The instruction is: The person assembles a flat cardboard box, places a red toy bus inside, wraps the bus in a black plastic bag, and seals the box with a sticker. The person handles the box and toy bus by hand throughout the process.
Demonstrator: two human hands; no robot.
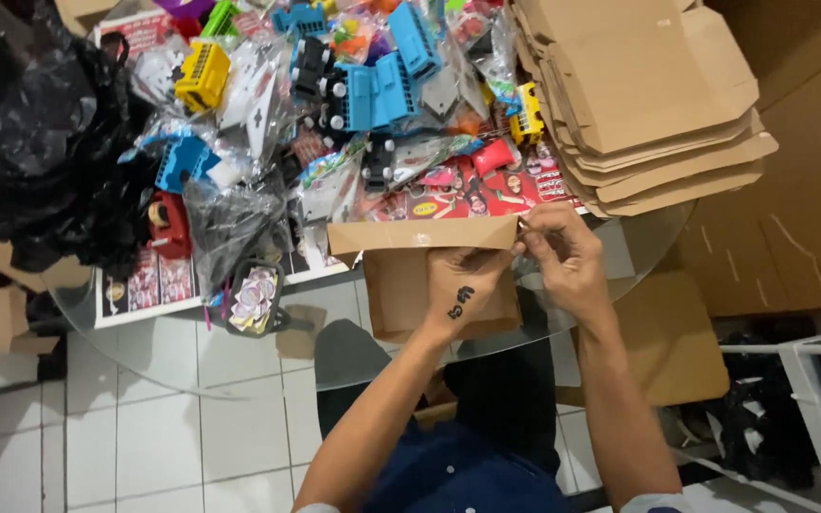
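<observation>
Here, box-folding underway: left hand (463,285) presses the flat cardboard box (420,271) on the glass table (334,351); right hand (567,256) pinches its top flap's right end. Next likely: tucking that flap squarely.

I'm on one view only here, the head camera, and it looks almost straight down from above the person's shoulders. The dark blue shirt (448,475) fills the bottom edge, so the lens sits just over the chest, tipped slightly forward. Both forearms run up from the bottom into mid-frame, where the left hand (463,285) and right hand (567,256) sit close, near centre. The round glass table (334,351) takes the middle, its far side at the top edge with the toy pile (334,85). White floor tiles (144,427) show lower left, flat cardboard stack (639,95) upper right. No second view shares this scene.
</observation>
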